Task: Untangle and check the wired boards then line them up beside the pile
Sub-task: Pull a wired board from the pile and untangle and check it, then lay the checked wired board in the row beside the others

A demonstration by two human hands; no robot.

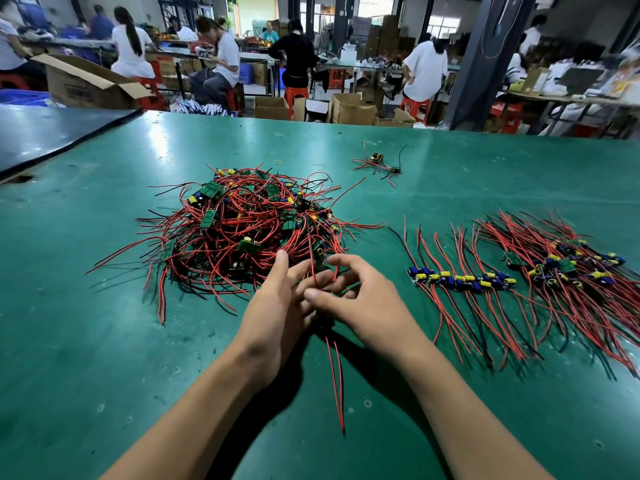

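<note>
A tangled pile (249, 223) of small green boards with red and black wires lies on the green table (104, 341). Just in front of the pile, my left hand (277, 306) and my right hand (360, 303) meet around one wired board, mostly hidden between my fingers. My right thumb and fingers pinch its wires; my left fingers lie under them. Two of its red wires (337, 382) trail toward me. To the right, a row of boards (460, 280) lies side by side with wires fanned out, and a looser heap (571, 268) lies beyond it.
A few stray wired boards (379, 164) lie farther back on the table. A dark mat (45, 136) overlaps the table's left rear corner. Beyond the far edge are cardboard boxes (349, 109), red stools and seated workers at other benches.
</note>
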